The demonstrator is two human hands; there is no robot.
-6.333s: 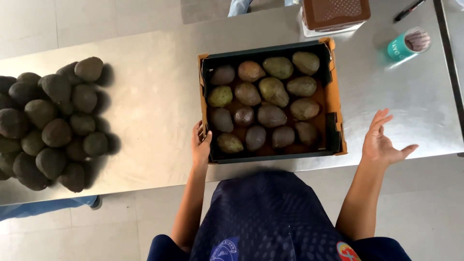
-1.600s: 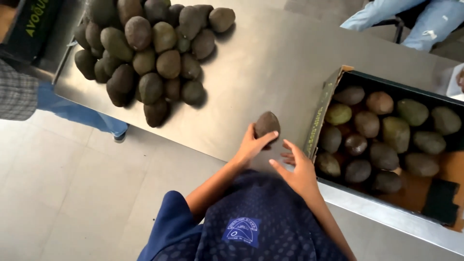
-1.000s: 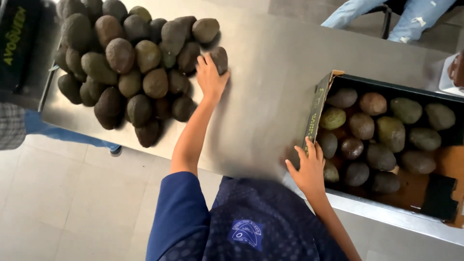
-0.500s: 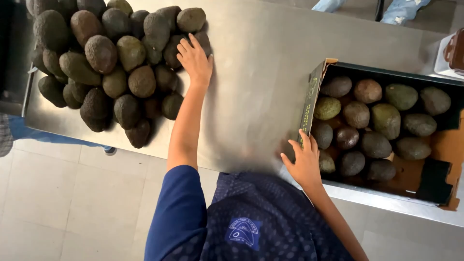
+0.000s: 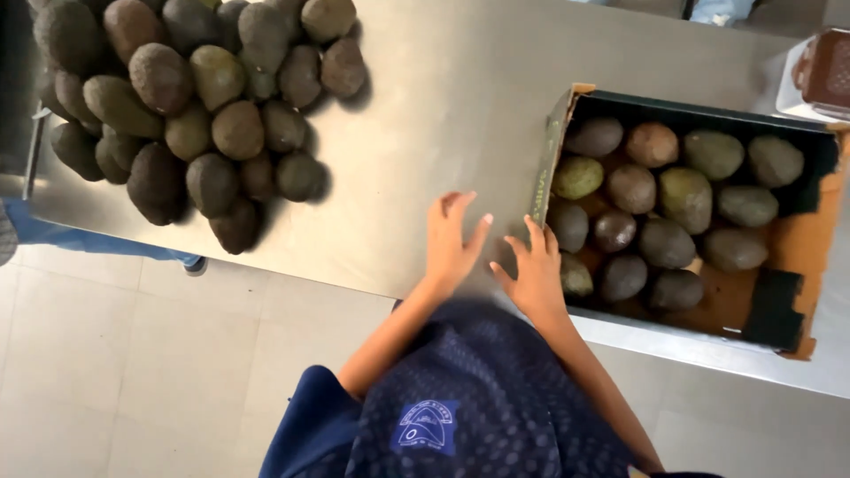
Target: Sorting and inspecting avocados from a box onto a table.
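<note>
Steel bench (image 5: pixel 425 133) is carrying our work: both hands are lying released and empty, left hand (image 5: pixel 450 246) flat, right hand (image 5: pixel 534 273) touching the box (image 5: pixel 547 155), which is nearly filling with avocados (image 5: pixel 660 199); the pile (image 5: pixel 190 115) is waiting far left.

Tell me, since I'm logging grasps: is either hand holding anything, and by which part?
Nothing is held. The left hand lies open on the table; the right hand rests at the box corner.

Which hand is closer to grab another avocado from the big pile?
Probably the left hand. It lies open and empty on the metal table, on the side toward the avocado pile. The right hand rests against the cardboard box, farther from the pile.
</note>
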